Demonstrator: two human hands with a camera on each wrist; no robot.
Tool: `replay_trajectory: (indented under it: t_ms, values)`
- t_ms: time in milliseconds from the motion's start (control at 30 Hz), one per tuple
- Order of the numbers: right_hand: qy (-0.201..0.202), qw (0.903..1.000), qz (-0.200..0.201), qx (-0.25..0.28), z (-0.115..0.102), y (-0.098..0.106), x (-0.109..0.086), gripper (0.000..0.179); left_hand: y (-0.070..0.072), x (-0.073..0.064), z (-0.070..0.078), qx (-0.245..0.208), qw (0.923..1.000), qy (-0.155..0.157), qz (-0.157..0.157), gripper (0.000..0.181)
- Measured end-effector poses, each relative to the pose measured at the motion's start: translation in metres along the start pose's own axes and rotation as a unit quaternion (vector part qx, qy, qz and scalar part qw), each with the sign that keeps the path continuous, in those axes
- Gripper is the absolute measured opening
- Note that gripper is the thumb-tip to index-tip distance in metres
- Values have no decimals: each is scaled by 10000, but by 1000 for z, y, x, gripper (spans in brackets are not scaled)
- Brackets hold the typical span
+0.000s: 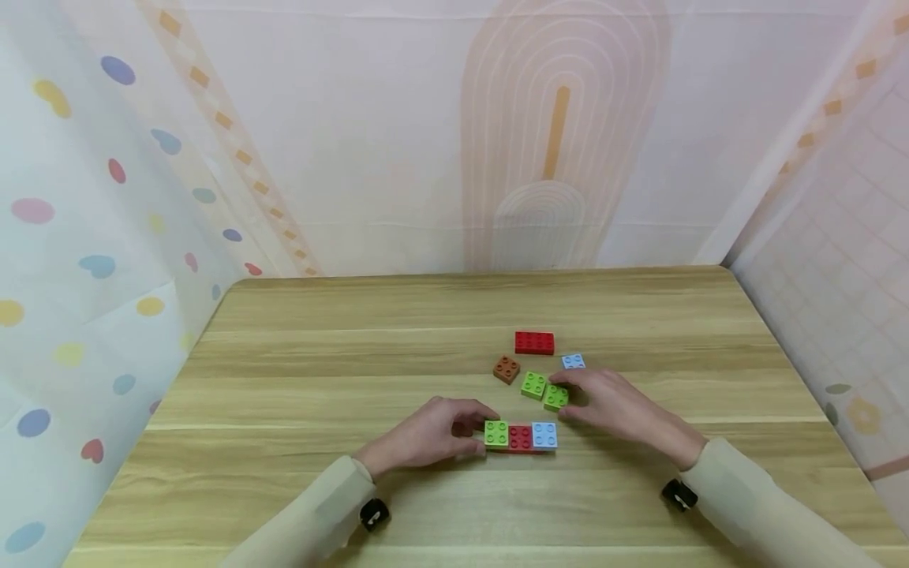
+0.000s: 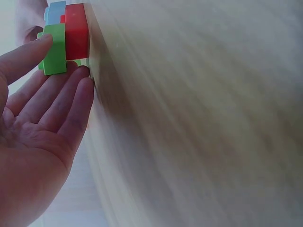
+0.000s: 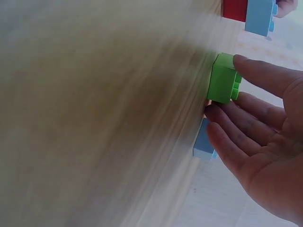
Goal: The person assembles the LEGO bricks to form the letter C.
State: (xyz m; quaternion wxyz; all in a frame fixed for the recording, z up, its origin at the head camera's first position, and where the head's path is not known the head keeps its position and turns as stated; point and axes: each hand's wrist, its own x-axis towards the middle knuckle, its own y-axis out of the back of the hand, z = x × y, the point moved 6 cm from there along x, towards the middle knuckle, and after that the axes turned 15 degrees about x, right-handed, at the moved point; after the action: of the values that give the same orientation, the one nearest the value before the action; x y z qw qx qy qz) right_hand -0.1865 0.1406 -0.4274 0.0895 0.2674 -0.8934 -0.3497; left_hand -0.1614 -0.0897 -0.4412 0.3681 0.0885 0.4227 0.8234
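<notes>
On the wood-grain table (image 1: 341,331) I see, from over here, a lime brick (image 1: 496,434) and a pale-blue brick (image 1: 544,435) capping a red brick (image 1: 521,437), its studs bare between; the left hand (image 1: 436,430) pinches the lime one, the right hand (image 1: 611,405) a four-studded green brick (image 1: 556,398)

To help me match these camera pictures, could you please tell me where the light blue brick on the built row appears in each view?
Head: the light blue brick is in the lower part, right of centre.
Left wrist: light blue brick at the top left.
Right wrist: light blue brick at the top right.
Shared landmark: the red brick it sits on.
</notes>
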Motion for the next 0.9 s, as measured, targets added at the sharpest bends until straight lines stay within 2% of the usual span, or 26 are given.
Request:
replay_trajectory:
  t_ms: [267,433,900]
  values:
    - [-72,9999,14,-80,1,2,-1,41,-3,1,2,-136,9999,36,-21,39]
    - [-136,9997,192,-71,-1,7,-7,40,-3,1,3,-188,9998,3,34,38]
    - [82,9985,533,114,-9,13,-19,40,-5,1,3,-354,9993,-85,68,39]
